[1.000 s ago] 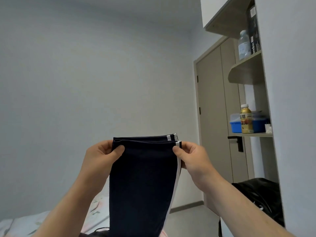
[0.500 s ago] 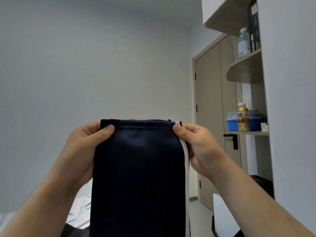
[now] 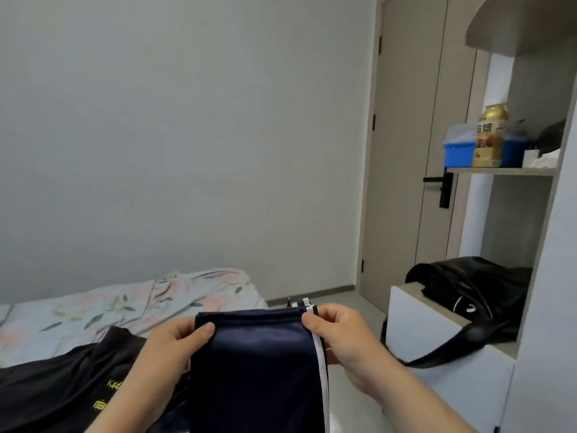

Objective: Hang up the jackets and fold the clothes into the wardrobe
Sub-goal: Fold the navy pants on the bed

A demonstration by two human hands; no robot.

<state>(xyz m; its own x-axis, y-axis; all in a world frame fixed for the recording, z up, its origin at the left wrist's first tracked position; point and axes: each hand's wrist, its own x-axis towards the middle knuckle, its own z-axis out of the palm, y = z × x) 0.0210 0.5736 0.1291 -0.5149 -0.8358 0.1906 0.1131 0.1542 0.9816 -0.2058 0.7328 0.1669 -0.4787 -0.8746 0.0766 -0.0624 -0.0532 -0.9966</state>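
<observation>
- A pale grey bedroom wall fills the background, with a beige door at the right.
- The left hand pinches the top left corner of the navy track trousers, thumb in front; the right hand pinches the top right corner.
- The trousers hang folded in mid-air, long axis vertical, folded edge uppermost, white stripe down their right side.
- A black garment with yellow lettering lies on the floral bed.
- A black bag sits on the white cabinet.

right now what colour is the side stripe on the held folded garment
White stripe on the navy folded garment, head view.
</observation>
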